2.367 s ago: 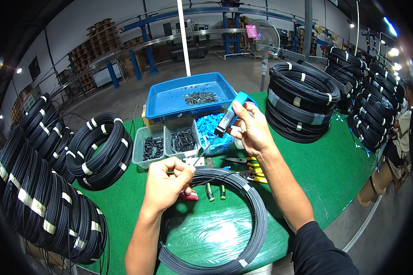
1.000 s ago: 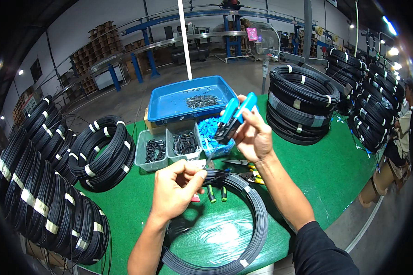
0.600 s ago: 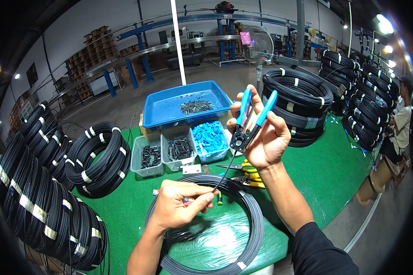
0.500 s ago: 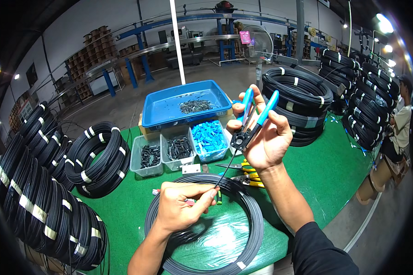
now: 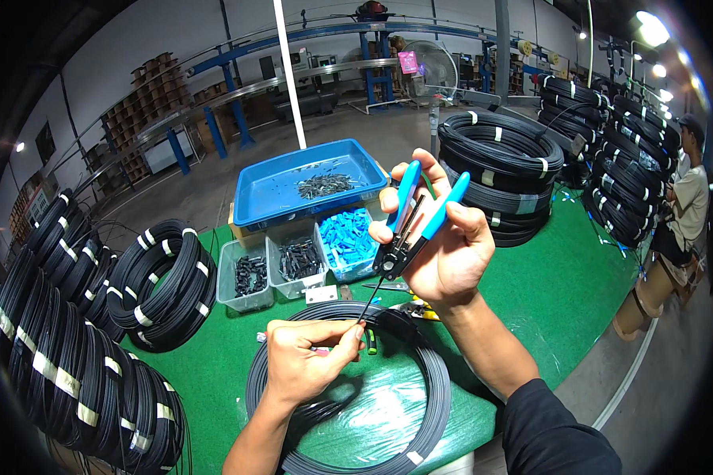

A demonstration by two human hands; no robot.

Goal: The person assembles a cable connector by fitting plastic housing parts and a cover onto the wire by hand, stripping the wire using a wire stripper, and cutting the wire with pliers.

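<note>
In my right hand (image 5: 458,257) is a wire stripper with blue handles (image 5: 445,207), held upright, its handles apart and its black jaws pointing down. A thin black cable (image 5: 373,298) runs from those jaws down to my left hand (image 5: 305,364), which pinches it between thumb and forefinger. Whether the jaws bite into the cable is too small to tell. Below my hands lies a large coil of black cable (image 5: 436,396) on the green table. A pinkish-red bit shows by my left fingers, partly hidden.
Beyond the coil are yellow-handled pliers (image 5: 429,314), clear bins of black parts (image 5: 245,302), a bin of blue parts (image 5: 348,237) and a blue tray (image 5: 249,214) with black scraps. Cable coils stand left (image 5: 162,285) and right (image 5: 499,186). A person (image 5: 689,198) stands far right.
My right hand has brought the stripper down and left, nearer my left hand, so less cable shows between them. The whole view has shifted slightly. Both grips stay the same.
</note>
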